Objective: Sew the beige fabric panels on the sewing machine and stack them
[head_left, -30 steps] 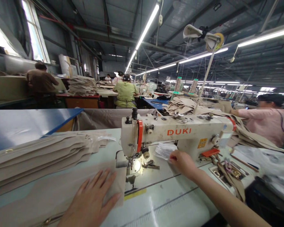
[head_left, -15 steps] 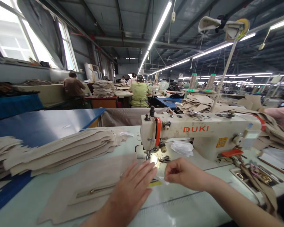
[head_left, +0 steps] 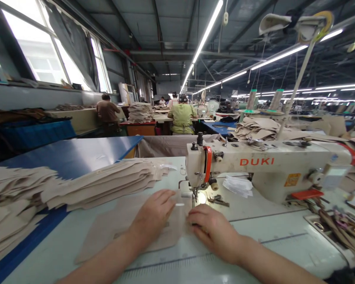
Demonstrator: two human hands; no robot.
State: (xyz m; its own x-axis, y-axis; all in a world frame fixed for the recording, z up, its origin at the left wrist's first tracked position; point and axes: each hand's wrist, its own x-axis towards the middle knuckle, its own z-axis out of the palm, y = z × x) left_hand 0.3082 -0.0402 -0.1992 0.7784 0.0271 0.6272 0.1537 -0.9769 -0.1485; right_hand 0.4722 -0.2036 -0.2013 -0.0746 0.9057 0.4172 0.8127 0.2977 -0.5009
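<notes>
- Beige fabric panel (head_left: pixel 112 219) lies flat on the pale table (head_left: pixel 260 223), to the left of the needle area (head_left: pixel 196 196) of the sewing machine (head_left: pixel 263 173); its right edge reaches close to the needle, though from my remote post I cannot tell whether they touch.
- Left hand (head_left: pixel 154 215): over the panel, fingers half bent and together, tips down near the far edge. I read this as light pressing; I cannot tell whether any cloth is pinched.
- Right hand (head_left: pixel 211 230): at the panel's right edge, fingers curled towards the thumb, a dark gap between them. I cannot confirm a grip; the fingertips blur into the cloth.
- White strip (head_left: pixel 180 204): small, between the hands, seemingly on the panel.
- Handling, my estimate: light, thin and pliable, with enough body to lie flat; little risk of breaking, more of creasing or skewing if pulled from one corner.
- Hold, my estimate: flat fingertips well inside the edge for steadiness, thumb and forefinger at the right edge for fine placing. I would keep fingertips clear of the needle.
- Surroundings: stack of beige pieces (head_left: pixel 106 183) beyond the panel; white slips (head_left: pixel 238 185) fanned under the machine's arm.
</notes>
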